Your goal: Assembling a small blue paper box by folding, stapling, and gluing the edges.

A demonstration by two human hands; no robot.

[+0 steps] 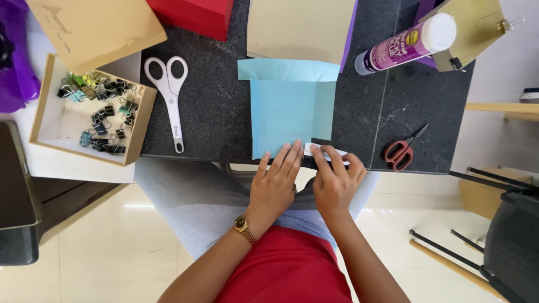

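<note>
We are partway through folding the light blue paper (289, 109), by our judgement: a flap along its far edge and a strip down its right side already lie folded over, while the near edge is not yet finished. The sheet lies flat at the near edge of the dark table (224, 112), pale and smooth. Our left hand (275, 182) presses it with fingers together and flat. Our right hand (335, 182) has its fingers closed on a small white strip (325, 150) beside the paper's near right corner.
</note>
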